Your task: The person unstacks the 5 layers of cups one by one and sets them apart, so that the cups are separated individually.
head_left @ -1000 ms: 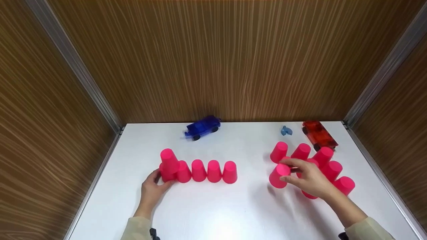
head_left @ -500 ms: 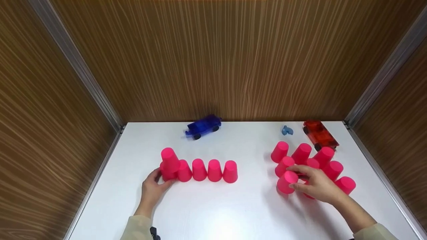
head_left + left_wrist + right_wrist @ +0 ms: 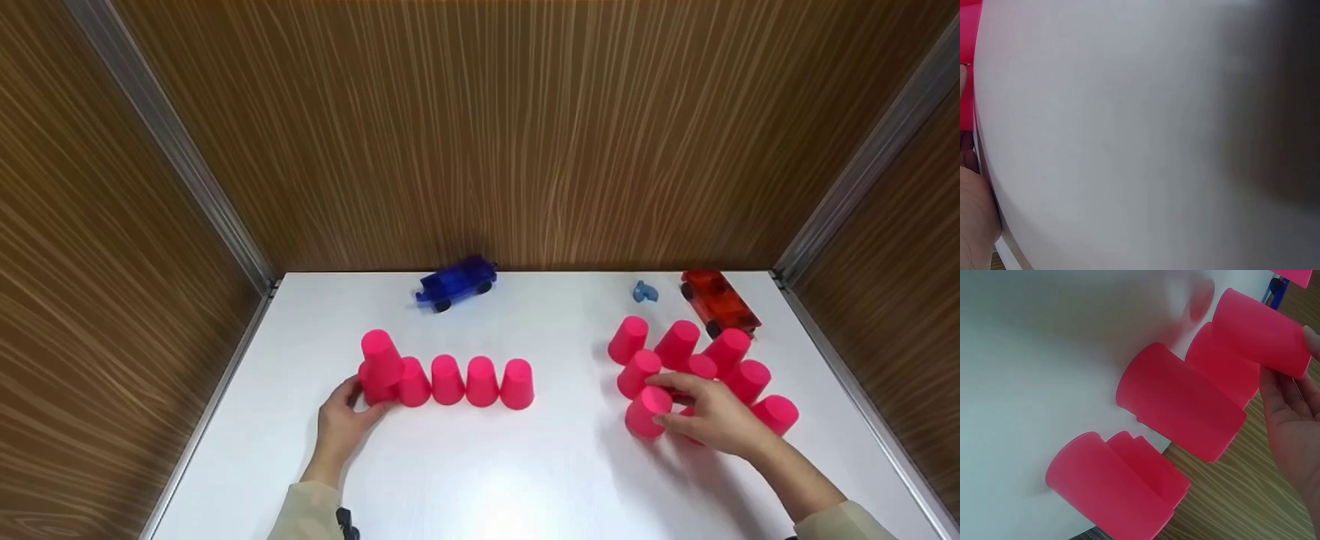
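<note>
Left hand (image 3: pixel 343 427) curls fingers and thumb round the end cup (image 3: pixel 374 394), upper cup (image 3: pixel 381 358) standing on that end of the pink cup row (image 3: pixel 448 381). Well right of the row, the held cup (image 3: pixel 645 414), mouth down, long axis near upright, lies left of the right hand (image 3: pixel 711 421), the nearer one, gripped between its thumb and fingertips; clustered cups (image 3: pixel 678 345) stand behind and to the right.

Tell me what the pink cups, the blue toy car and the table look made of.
Pink cups: probably matte plastic; smooth sides, even colour, only soft shading.
Blue toy car: likely see-through plastic, fairly glossy; its blue varies from lighter to dark.
Table: perhaps coated board, smooth and slightly shiny; it throws back a blurred glare.
</note>
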